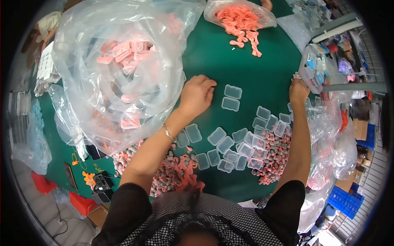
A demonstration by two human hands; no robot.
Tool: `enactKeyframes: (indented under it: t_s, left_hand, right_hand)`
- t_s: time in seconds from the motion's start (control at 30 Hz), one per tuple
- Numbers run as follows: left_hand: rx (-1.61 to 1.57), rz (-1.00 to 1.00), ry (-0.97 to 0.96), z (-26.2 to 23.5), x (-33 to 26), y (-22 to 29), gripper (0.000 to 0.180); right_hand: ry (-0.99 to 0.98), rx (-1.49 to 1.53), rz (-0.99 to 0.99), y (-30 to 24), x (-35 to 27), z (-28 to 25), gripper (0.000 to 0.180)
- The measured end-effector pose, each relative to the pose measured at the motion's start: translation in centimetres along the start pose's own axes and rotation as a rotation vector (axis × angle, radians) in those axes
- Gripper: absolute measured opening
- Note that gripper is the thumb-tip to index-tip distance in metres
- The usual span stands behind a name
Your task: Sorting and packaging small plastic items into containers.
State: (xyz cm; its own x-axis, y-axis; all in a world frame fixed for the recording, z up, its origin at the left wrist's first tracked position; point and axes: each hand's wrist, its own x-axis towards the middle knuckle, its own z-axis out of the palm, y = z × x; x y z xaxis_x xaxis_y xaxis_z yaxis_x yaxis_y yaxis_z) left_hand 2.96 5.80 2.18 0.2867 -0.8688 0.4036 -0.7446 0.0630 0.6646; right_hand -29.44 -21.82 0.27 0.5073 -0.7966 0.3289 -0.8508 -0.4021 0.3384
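Observation:
My left hand (pixel 198 94) hovers over the green table beside an open clear plastic box (pixel 232 98), its two halves laid out flat. Its fingers are loosely bent, the thumb is apart, and nothing shows between them. At the table's right side my right hand (pixel 299 91) is closed, with small grey-and-pink pieces (pixel 296 76) showing at its fingertips. Between my forearms several more open clear boxes (pixel 225 144) lie spread and overlapping. Loose grey-and-pink pieces are heaped beside my right forearm (pixel 276 158), and another heap of them (pixel 164 180) lies by my left forearm.
A large clear bag (pixel 164 82) with pink-filled boxes (pixel 123 51) covers the left side. At the far edge, a bag spills pink stretchy bands (pixel 240 20) near another person's hand (pixel 266 5). Plastic bags (pixel 324 143) and a bin of small packets (pixel 314 67) line the right.

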Motion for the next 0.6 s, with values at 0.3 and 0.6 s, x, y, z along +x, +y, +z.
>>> enactKeyframes:
  t_s: [0.3,0.6]
  left_hand:
    - [0.014,-0.044,-0.098,0.2,0.4,0.5,0.017]
    - [-0.086,-0.192,0.046,4.4,4.6,-0.5,0.028]
  right_hand:
    - [0.122,0.462,-0.059,-3.8,-0.9,-2.1,0.017]
    - [-0.138,1.401,0.263,-11.1,-1.2,-1.5,0.011]
